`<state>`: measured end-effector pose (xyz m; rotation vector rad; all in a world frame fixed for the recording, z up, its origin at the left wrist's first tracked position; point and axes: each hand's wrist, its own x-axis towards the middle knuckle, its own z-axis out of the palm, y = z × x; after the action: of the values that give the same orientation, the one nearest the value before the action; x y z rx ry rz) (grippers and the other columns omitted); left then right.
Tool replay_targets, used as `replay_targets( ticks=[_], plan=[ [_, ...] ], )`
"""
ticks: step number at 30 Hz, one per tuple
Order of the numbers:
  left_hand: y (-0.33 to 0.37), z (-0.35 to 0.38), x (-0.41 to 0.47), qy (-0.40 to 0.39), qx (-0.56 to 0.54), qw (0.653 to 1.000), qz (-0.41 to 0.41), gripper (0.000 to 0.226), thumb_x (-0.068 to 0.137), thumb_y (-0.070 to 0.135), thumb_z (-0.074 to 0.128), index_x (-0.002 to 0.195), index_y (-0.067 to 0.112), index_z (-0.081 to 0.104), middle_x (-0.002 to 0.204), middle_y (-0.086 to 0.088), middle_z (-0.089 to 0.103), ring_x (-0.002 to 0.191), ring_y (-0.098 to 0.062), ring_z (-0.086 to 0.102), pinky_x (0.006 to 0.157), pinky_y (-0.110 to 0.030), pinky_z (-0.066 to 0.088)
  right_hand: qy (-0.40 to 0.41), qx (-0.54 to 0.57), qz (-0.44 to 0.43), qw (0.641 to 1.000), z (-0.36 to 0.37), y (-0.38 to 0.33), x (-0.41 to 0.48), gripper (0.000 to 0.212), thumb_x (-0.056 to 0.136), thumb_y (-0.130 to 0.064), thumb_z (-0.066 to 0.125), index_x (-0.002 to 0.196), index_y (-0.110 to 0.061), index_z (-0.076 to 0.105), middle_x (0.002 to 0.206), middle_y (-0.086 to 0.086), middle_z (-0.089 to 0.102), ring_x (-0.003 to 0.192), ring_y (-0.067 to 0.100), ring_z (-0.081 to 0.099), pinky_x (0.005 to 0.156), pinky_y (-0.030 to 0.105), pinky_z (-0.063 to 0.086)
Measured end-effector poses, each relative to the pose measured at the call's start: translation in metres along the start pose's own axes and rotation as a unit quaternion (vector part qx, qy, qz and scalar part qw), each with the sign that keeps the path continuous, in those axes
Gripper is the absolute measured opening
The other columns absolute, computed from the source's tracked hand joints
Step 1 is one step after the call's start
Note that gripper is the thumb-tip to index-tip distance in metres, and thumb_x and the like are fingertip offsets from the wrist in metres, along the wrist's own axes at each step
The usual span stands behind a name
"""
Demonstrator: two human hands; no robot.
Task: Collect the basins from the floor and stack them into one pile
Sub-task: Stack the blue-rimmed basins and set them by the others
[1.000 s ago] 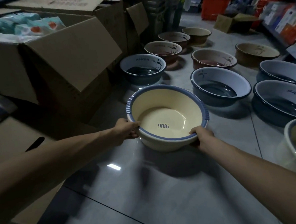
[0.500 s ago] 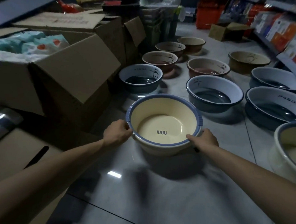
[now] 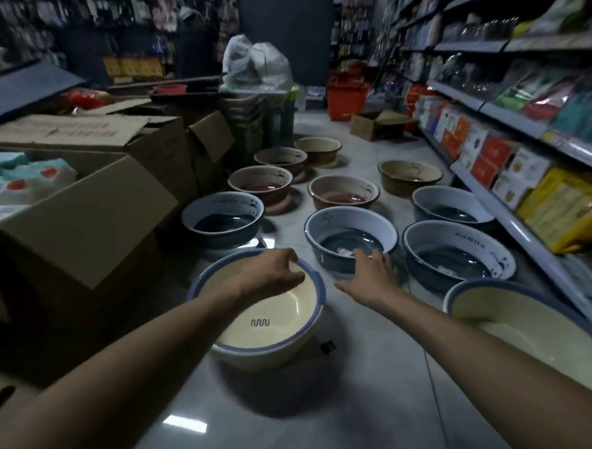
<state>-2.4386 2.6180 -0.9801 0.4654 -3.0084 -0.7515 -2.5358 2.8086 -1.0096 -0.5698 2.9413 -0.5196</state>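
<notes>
Right grip (image 3: 369, 275) left cream basin (image 3: 268, 315), fingers loose, reaching blue basin (image 3: 352, 242). Left grip (image 3: 273, 273) over cream basin's far rim, hold unclear. Stacking likely next.

**The Aisle Around Us**

Along the left edge of the tiled floor (image 3: 332, 425) we see an open cardboard box (image 3: 83, 242) holding pale packets (image 3: 18, 184), with more cartons (image 3: 87, 132) behind it. A small black object (image 3: 327, 346) lies on the tiles near the floor's middle. Store shelves (image 3: 508, 113) packed with goods line the right edge, with a yellow package (image 3: 561, 207) low on them. At the far end we make out an orange basket (image 3: 346, 98), a small carton (image 3: 371, 126), stacked crates (image 3: 248, 127) and bulging plastic bags (image 3: 259, 65).
</notes>
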Motion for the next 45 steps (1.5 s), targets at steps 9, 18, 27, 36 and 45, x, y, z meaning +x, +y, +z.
replay_targets(
  ticks=[9, 18, 27, 36, 45],
  plan=[
    [0.118, 0.067, 0.030, -0.024, 0.257, 0.960, 0.105, 0.070, 0.090, 0.053, 0.060, 0.151, 0.030, 0.033, 0.143, -0.010, 0.049, 0.122, -0.031, 0.052, 0.091, -0.051, 0.053, -0.024, -0.082, 0.167, 0.982, -0.007, 0.148, -0.019, 0.091, 0.088, -0.049, 0.064, 0.160, -0.020, 0.016, 0.165, 0.030, 0.001, 0.151, 0.051, -0.001, 0.122, 0.061, 0.003],
    [0.200, 0.140, 0.051, -0.056, 0.350, 0.922, 0.156, 0.070, 0.090, 0.053, 0.059, 0.152, 0.028, 0.037, 0.149, -0.012, 0.043, 0.138, -0.037, 0.042, 0.106, -0.059, 0.041, -0.083, -0.023, 0.289, 0.954, -0.053, 0.269, -0.041, 0.065, 0.091, -0.035, 0.056, 0.150, -0.018, 0.034, 0.145, 0.019, 0.038, 0.129, 0.040, 0.042, 0.106, 0.050, 0.039],
    [0.243, 0.255, 0.058, -0.113, 0.281, 0.947, 0.109, 0.058, 0.093, 0.046, 0.057, 0.147, 0.031, 0.042, 0.133, -0.007, 0.060, 0.119, -0.031, 0.060, 0.098, -0.051, 0.051, -0.137, -0.111, 0.359, 0.916, -0.064, 0.346, -0.087, 0.059, 0.099, -0.028, 0.049, 0.153, -0.013, 0.031, 0.160, 0.026, 0.013, 0.143, 0.048, 0.026, 0.110, 0.052, 0.038],
    [0.232, 0.290, 0.062, -0.293, 0.193, 0.922, 0.165, 0.084, 0.098, 0.009, 0.052, 0.162, 0.044, 0.009, 0.158, -0.013, 0.040, 0.129, -0.027, 0.055, 0.105, -0.040, 0.051, -0.309, -0.082, 0.306, 0.897, -0.038, 0.327, -0.079, 0.054, 0.095, -0.025, 0.056, 0.146, -0.008, 0.045, 0.136, 0.019, 0.057, 0.112, 0.035, 0.059, 0.088, 0.037, 0.047],
    [0.233, 0.307, 0.068, -0.320, 0.187, 0.915, 0.161, 0.087, 0.096, 0.030, 0.065, 0.163, 0.039, 0.010, 0.152, -0.011, 0.048, 0.128, -0.029, 0.057, 0.105, -0.041, 0.051, -0.297, -0.241, 0.178, 0.907, -0.023, 0.343, -0.084, 0.044, 0.095, -0.019, 0.063, 0.138, -0.009, 0.057, 0.136, 0.014, 0.057, 0.121, 0.032, 0.058, 0.100, 0.041, 0.048]
  ],
)
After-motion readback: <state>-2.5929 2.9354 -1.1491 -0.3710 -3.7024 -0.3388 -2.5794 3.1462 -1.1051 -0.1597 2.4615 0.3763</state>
